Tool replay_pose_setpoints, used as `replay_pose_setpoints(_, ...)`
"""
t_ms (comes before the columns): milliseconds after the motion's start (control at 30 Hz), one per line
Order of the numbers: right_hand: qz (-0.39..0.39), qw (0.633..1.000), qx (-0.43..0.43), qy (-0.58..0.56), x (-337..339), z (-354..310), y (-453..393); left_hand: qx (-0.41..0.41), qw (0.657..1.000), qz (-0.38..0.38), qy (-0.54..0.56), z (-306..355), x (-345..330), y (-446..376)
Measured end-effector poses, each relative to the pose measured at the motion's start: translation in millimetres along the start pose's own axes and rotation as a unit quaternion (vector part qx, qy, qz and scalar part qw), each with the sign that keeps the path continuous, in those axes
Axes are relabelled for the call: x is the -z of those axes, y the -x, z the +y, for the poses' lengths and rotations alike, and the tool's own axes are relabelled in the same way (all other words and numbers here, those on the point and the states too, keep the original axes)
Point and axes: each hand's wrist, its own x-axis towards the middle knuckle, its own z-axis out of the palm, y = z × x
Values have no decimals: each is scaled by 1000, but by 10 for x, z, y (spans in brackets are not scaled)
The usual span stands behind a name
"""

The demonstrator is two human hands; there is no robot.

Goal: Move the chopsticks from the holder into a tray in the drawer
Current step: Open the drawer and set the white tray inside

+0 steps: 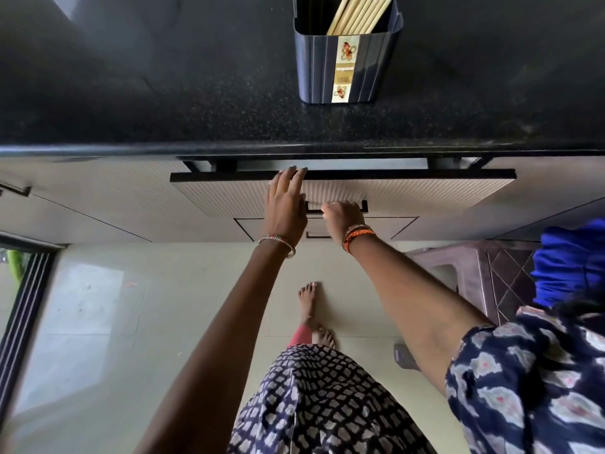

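Observation:
Several pale wooden chopsticks (358, 13) stand in a dark blue holder (370, 70) with a gold label, on the black speckled counter (163, 103). Below the counter edge a beige ribbed drawer (425, 194) sits pulled out a little. Only a narrow strip of its inside shows, and no tray can be made out. My right hand (343, 217) is closed around the drawer's black handle (364, 206). My left hand (286, 204) rests flat on the drawer front, fingertips over its top edge.
A second drawer handle (316, 236) sits just below. A brown plastic stool (474, 273) and a blue cloth (573, 260) stand at the right. A dark door frame (26, 306) runs along the left. My bare feet (309, 301) stand on the pale tiled floor.

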Motion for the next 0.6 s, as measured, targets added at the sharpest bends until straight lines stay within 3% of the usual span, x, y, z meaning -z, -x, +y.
replay_pose_setpoints(133, -51, 999, 3, -10, 54, -64, 436, -34, 996, -43, -68, 27, 25, 101)
replay_pose_setpoints(300, 207, 973, 96, -23, 503, -282, 903, -54, 993, -62, -87, -76, 68, 382)
replay_pose_setpoints(333, 220, 970, 103, -31, 619, -269, 953, -58, 992, -71, -86, -48, 97, 441)
replay_pose_setpoints(400, 113, 988, 34, -95, 790, -160, 980, -41, 989, -107, -97, -2, 176, 523)
replay_pose_setpoints(467, -86, 983, -47, -154, 881, -77, 992, -27, 980, -160, -119, 11, 282, 603)
replay_pose_setpoints(500, -132, 979, -49, -150, 888, -72, 1026, -29, 974, -186, -128, 8, 328, 635)
replay_pose_setpoints(600, -154, 983, -36, -94, 856, -206, 1152, -17, 961, -247, -120, -2, 460, 773)
